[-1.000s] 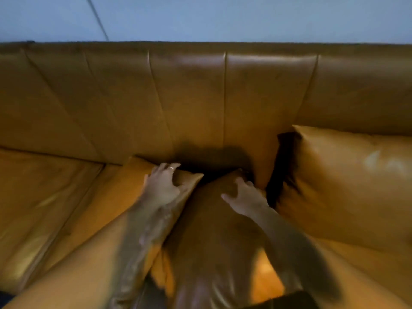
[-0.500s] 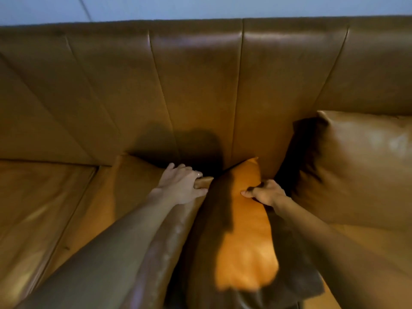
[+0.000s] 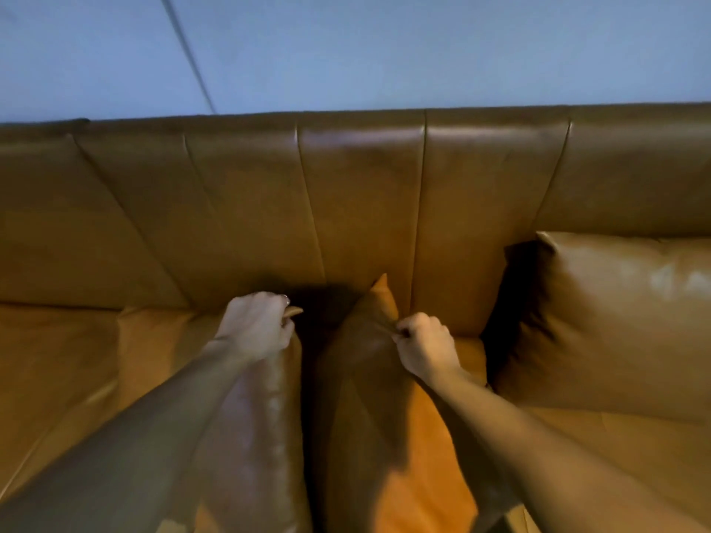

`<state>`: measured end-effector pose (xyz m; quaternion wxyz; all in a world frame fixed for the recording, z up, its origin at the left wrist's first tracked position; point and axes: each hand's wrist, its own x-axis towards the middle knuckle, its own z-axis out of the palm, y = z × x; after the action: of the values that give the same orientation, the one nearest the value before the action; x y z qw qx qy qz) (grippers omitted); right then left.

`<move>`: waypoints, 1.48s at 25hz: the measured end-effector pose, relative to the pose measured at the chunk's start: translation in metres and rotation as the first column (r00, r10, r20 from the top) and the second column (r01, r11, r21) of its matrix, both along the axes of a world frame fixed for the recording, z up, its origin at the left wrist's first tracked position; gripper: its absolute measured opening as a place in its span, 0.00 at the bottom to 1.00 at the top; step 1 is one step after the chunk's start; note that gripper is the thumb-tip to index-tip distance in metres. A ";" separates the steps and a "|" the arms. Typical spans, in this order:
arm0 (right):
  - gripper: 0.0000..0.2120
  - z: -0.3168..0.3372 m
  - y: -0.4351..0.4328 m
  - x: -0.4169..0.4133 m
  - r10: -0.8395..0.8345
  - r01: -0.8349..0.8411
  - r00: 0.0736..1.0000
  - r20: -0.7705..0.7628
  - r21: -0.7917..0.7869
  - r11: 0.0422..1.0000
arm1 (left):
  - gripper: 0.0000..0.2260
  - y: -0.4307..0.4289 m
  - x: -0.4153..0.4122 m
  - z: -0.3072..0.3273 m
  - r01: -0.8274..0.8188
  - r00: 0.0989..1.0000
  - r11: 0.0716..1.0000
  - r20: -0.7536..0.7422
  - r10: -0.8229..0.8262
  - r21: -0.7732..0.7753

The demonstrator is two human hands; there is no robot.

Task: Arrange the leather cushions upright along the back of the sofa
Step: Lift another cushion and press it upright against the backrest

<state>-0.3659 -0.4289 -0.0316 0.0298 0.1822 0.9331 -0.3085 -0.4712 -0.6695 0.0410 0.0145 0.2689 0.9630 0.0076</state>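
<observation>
Two tan leather cushions lie flat on the sofa seat, side by side below me. My left hand [image 3: 257, 327] is clenched on the far corner of the left cushion [image 3: 254, 436]. My right hand [image 3: 423, 346] pinches the leather near the far corner of the middle cushion [image 3: 369, 398], whose tip points up against the sofa back [image 3: 346, 209]. A third cushion [image 3: 623, 317] stands upright against the sofa back at the right.
The sofa seat [image 3: 54, 359] stretches away to the left. A pale blue wall [image 3: 384, 51] rises behind the sofa, with a thin dark line [image 3: 188, 55] running down it.
Both hands have closed from loose contact into firm grips on the cushion corners. The middle cushion's far corner has lifted slightly. My view has tilted up, showing more wall.
</observation>
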 end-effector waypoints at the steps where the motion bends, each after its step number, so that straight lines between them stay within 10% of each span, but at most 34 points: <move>1: 0.12 0.010 -0.014 -0.007 0.066 -0.064 0.997 -0.049 0.049 0.997 | 0.09 -0.009 -0.009 0.009 -0.035 0.999 0.999 -0.017 0.035 -0.031; 7: 0.11 0.058 -0.067 -0.074 0.180 -0.139 0.971 -0.157 0.238 0.961 | 0.05 -0.081 -0.084 0.041 -0.362 0.926 0.923 -0.165 0.339 -0.130; 13: 0.14 0.054 -0.089 -0.099 0.125 -0.107 0.986 -0.114 0.153 0.982 | 0.31 -0.084 -0.127 -0.011 -0.333 0.919 0.909 0.129 0.372 -0.250; 16: 0.17 0.061 -0.082 -0.099 0.136 -0.131 0.989 -0.057 0.091 0.987 | 0.31 -0.047 -0.120 -0.027 -0.351 0.820 0.936 0.493 0.289 0.035; 19: 0.31 0.071 -0.064 -0.090 0.113 -0.116 0.991 0.069 0.035 0.993 | 0.33 -0.002 -0.112 -0.015 -0.572 0.636 0.731 0.764 0.108 0.373; 25: 0.58 0.078 0.006 -0.041 -0.020 0.043 0.817 0.576 -0.025 0.999 | 0.43 0.036 -0.111 -0.021 -0.725 0.525 0.591 0.839 0.143 0.353; 37: 0.38 0.112 -0.018 -0.086 0.088 -0.117 0.992 0.092 0.386 0.915 | 0.26 -0.023 -0.114 -0.007 -0.779 0.623 0.182 0.712 0.323 0.599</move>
<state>-0.4521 -0.4472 0.0805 0.0431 0.1467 0.9824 -0.1075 -0.5848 -0.6928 0.0343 0.0802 -0.1565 0.8030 0.5694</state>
